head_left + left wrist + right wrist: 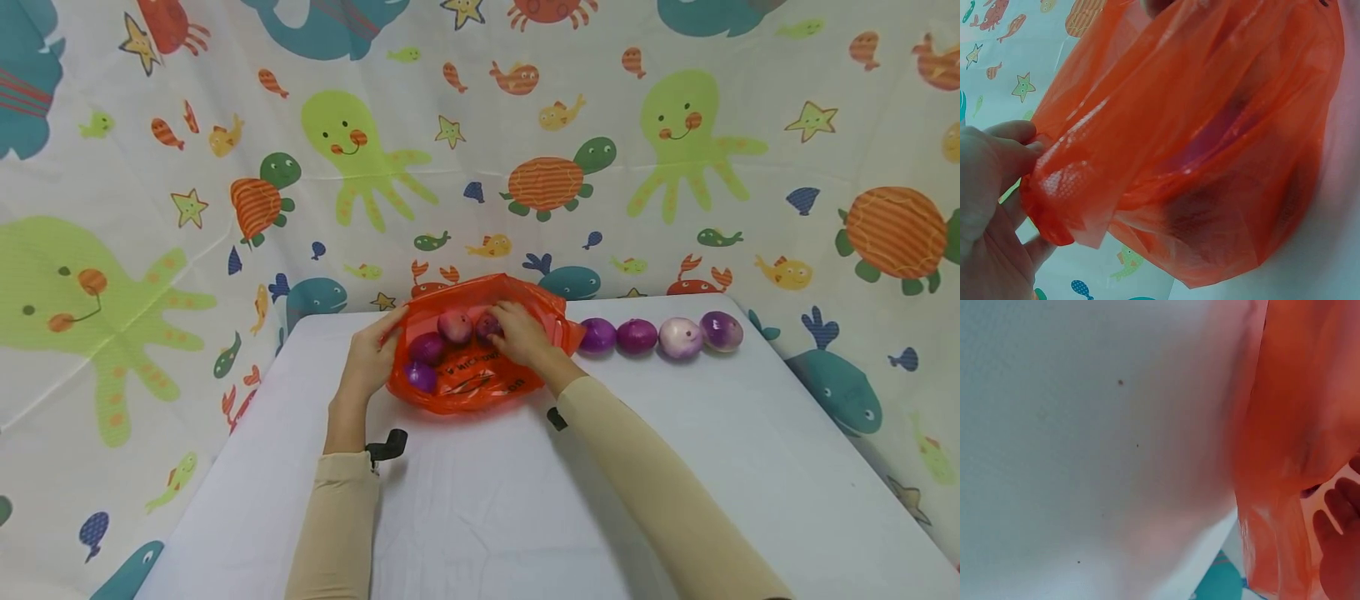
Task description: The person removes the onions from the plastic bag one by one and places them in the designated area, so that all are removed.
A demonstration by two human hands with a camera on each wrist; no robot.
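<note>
A red plastic bag (480, 385) with dark print lies with its mouth toward me. My left hand (369, 354) pinches the bag's left edge; in the left wrist view the left hand (997, 187) has gathered film between thumb and fingers. Inside the bag are several red onions, among them a pale one (454, 327), a dark one (427, 348) and a purple one (421, 377). My right hand (523, 335) reaches into the mouth, fingers and thumb around another red onion (488, 326). In the right wrist view, film partly hides the right hand (1341, 531).
Right of the bag, several red onions stand in a row on the white table (480, 500), from a purple one (597, 337) to a two-toned one (722, 332) at the end. A curtain (465, 108) printed with sea animals hangs behind the table.
</note>
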